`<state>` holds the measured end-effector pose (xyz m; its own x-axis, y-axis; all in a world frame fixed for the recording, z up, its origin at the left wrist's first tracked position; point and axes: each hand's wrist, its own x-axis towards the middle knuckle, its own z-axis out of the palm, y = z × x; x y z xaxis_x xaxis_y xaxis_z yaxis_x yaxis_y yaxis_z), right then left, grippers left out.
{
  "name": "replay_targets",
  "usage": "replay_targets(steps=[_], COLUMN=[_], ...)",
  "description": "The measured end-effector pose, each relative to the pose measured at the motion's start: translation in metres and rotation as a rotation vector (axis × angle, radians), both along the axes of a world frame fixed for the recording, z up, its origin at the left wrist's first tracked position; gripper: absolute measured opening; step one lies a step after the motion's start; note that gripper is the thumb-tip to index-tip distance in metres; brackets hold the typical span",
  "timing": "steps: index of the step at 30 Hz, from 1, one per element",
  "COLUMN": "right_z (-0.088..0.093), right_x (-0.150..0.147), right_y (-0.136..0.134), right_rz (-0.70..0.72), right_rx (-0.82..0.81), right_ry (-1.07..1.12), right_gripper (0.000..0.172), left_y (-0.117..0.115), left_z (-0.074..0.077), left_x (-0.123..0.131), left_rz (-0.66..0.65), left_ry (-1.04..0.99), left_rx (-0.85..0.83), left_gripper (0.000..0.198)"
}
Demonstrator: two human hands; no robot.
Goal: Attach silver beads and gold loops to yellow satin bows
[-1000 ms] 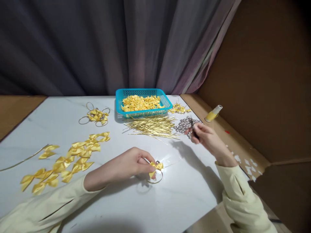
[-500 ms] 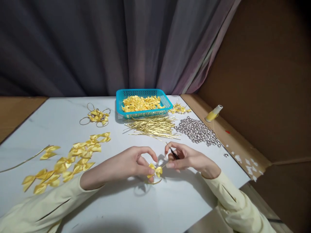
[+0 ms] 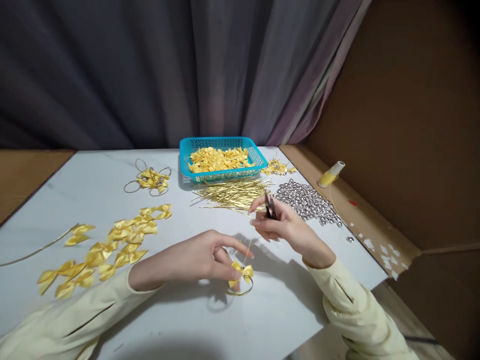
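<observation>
My left hand [image 3: 210, 260] is closed in a pinch on a yellow ribbon bow [image 3: 245, 271], just above the table. A loop of gold cord [image 3: 247, 289] hangs below this bow. From the bow a thin thread or cord end [image 3: 248, 252] runs up toward my right fingertips. My right hand [image 3: 281, 222] is raised over the table, fingers curled around small dark scissors [image 3: 269, 205] whose blades point up and stand apart. Thumb and index finger of that hand meet near the thread's upper end; the exact grip on it is too fine to make out.
Loose yellow bows [image 3: 99, 254] lie at left, near finished-looking cord-and-bow pieces [image 3: 153, 179]. Behind stands a blue basket [image 3: 225, 175] of bows. Gold cords [image 3: 232, 194] and silver beads [image 3: 305, 200] lie in piles. A yellow thread spool [image 3: 330, 175] stands at right.
My right hand has moved up and away from the bow, drawing the thread upward. The scissors have turned with their blades upward. The left hand has shifted slightly right and down with the bow.
</observation>
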<state>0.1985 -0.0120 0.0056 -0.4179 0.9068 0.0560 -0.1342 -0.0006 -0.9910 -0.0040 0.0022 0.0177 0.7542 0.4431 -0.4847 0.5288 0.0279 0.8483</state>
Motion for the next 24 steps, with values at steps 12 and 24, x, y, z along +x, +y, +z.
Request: replay_targets(steps=[12,24], right_z=[0.01,0.025], right_x=[0.001,0.031], right_y=[-0.004,-0.032], right_rz=[-0.003,-0.28], right_rx=[0.063,0.198], right_ry=[-0.198,-0.591], right_gripper=[0.016,0.031], left_y=[-0.001,0.006], left_z=[0.0,0.002], left_x=[0.0,0.002], left_rz=[-0.009,0.259], left_ry=[-0.082,-0.126], left_rx=[0.181,0.39], left_gripper=[0.025,0.026])
